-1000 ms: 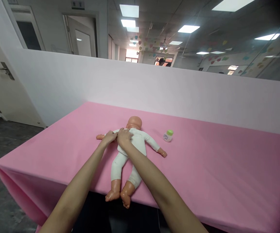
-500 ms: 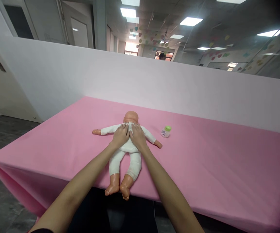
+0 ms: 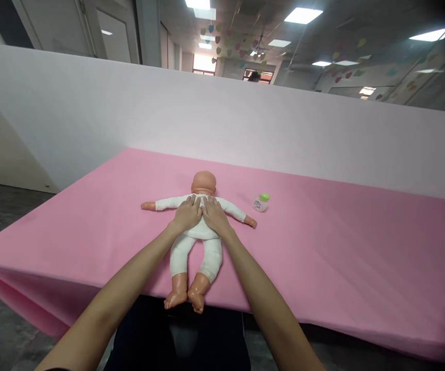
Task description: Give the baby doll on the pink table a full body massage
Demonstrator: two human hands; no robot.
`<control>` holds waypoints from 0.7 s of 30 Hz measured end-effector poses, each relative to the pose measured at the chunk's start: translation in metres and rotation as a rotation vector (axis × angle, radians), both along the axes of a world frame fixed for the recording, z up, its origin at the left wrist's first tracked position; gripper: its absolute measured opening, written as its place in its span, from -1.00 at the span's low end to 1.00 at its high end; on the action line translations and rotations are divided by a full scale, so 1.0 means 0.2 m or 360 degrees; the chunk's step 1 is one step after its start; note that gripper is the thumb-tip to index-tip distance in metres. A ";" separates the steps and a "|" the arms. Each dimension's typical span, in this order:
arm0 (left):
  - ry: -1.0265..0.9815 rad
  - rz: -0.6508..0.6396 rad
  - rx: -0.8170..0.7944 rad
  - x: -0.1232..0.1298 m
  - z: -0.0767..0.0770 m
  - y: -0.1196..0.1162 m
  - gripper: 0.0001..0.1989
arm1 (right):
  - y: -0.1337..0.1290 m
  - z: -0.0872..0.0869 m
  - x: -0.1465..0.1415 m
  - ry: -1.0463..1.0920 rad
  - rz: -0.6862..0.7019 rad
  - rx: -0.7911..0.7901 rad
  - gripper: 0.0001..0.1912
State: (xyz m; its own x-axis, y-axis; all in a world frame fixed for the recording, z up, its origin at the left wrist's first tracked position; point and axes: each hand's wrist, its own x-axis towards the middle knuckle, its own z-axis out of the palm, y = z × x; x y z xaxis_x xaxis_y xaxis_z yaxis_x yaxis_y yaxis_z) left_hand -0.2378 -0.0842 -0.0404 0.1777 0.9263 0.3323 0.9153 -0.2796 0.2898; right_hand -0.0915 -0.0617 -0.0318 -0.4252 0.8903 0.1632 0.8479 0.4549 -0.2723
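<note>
A baby doll (image 3: 203, 232) in a white cloth body lies on the pink-covered table, its head away from me and its bare feet at the near edge. Its arms spread out to both sides, and the back of its bald head shows. My left hand (image 3: 188, 214) rests flat on the left half of its upper back, fingers stretched toward the neck. Beside it, my right hand (image 3: 215, 215) lies flat on the right half. The thumbs are close together near the middle of the back. Neither hand grips anything.
A small clear jar (image 3: 261, 203) with a green lid stands right of the doll's arm. The pink tablecloth (image 3: 342, 257) hangs over the front edge. Behind the table runs a white low wall (image 3: 245, 123) with glass above. A door (image 3: 10, 139) is at the left.
The view has tipped down a little, so the scene sits slightly shifted in the picture. Both hands remain on the doll's back, with the fingers slightly nearer the doll's neck and shoulders.
</note>
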 end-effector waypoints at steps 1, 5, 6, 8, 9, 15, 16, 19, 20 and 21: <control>0.0014 0.0025 -0.0005 0.00 0.02 -0.01 -0.55 | -0.01 0.02 0.02 0.0065 0.0027 -0.0020 -0.41; 0.0110 0.0169 -0.0015 0.05 0.19 -0.05 -0.68 | -0.01 0.15 0.18 0.0415 0.0090 0.0058 -0.47; 0.0093 0.0190 -0.0006 0.07 0.24 -0.05 -0.71 | 0.00 0.18 0.25 0.0491 0.0053 0.0089 -0.49; -0.0073 0.0127 0.0004 0.16 0.32 -0.05 -0.72 | 0.05 0.22 0.42 0.0610 -0.0117 0.0152 -0.53; -0.0237 0.0031 -0.0012 0.22 0.36 -0.04 -0.71 | 0.09 0.23 0.51 0.0662 -0.0234 0.0210 -0.55; -0.2198 -0.0348 -0.0991 0.77 0.37 0.19 -0.65 | 0.27 0.16 1.04 0.0591 -0.0681 0.0418 -0.46; -0.2518 -0.0234 -0.1238 0.86 0.35 0.23 -0.64 | 0.28 0.14 1.09 0.0535 -0.0645 0.0401 -0.43; -0.3133 0.0055 -0.1677 1.05 0.27 0.34 -0.58 | 0.31 0.04 1.18 0.0429 -0.0448 0.0389 -0.34; -0.3231 0.0112 -0.1697 1.10 0.24 0.36 -0.57 | 0.32 0.02 1.19 0.0408 -0.0385 0.0399 -0.32; -0.3294 0.0156 -0.1675 1.13 0.22 0.38 -0.56 | 0.32 -0.01 1.20 0.0385 -0.0336 0.0402 -0.31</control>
